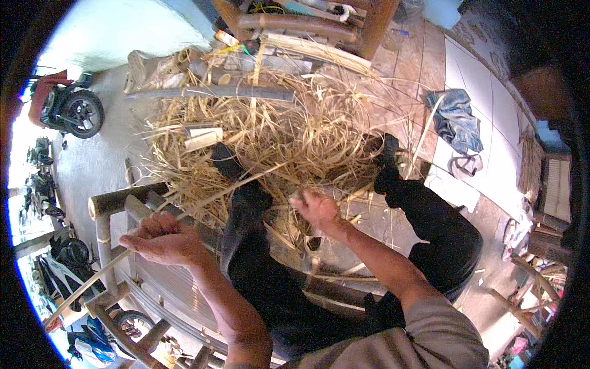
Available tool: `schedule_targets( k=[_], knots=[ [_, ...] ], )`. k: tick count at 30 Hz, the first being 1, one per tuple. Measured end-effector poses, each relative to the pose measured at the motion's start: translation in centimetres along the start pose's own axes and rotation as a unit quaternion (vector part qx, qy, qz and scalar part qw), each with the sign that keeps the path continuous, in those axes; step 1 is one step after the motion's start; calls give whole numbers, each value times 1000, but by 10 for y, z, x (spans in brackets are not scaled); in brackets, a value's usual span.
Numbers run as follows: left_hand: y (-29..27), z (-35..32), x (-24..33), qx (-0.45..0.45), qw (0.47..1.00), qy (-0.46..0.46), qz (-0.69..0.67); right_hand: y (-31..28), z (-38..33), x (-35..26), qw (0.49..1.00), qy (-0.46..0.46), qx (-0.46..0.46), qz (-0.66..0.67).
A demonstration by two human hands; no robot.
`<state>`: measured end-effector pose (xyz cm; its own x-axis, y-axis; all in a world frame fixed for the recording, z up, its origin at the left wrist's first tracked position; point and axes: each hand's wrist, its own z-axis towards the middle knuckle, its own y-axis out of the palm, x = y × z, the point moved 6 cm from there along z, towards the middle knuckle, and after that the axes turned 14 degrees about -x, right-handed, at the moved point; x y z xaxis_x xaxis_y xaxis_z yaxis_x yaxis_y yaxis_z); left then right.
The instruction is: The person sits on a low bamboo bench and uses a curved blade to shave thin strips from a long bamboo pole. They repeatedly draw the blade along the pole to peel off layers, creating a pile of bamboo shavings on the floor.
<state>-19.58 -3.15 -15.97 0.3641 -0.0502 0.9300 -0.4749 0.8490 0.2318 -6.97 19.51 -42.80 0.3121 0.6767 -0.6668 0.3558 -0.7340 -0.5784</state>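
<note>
My left hand point(165, 238) is closed around a long, thin bamboo strip point(91, 281). One end of the strip slopes down to the lower left; the other runs up to the right, over the shavings. Between my knees, my right hand point(318, 212) is curled closed and slightly blurred. Whatever it may hold cannot be made out. Beneath and beyond both hands spreads a thick heap of pale bamboo shavings point(326, 117), reaching my feet.
A bamboo bench point(103, 240) stands at my left, beside my black-trousered legs. Past the heap lie a bamboo pole point(239, 93) and a wooden frame point(301, 26). Blue cloth point(456, 120) lies on pale tiles at right. A motorcycle point(77, 111) is parked at far left.
</note>
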Motion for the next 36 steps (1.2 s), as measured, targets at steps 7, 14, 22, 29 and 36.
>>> schedule_targets(
  k=[7, 14, 22, 29, 36],
  knots=[
    [-7, 15, -4, 11, 1000, 19, 11, 23, 23, 74, 993, 74, 40, 77],
    [-19, 19, -8, -6, 997, 47, 67, 34, 9, 117, 997, 40, 56, 26],
    [-65, 40, 15, -3, 996, -18, -85, 15, -8, 129, 989, 143, 45, 3],
    [-126, 59, 91, -125, 976, -45, -173, -47, -81, -6, 947, -136, 288, -32],
    [-180, 51, 80, -43, 947, -160, -277, 0, -176, -132, 947, -277, -14, -164]
  ],
)
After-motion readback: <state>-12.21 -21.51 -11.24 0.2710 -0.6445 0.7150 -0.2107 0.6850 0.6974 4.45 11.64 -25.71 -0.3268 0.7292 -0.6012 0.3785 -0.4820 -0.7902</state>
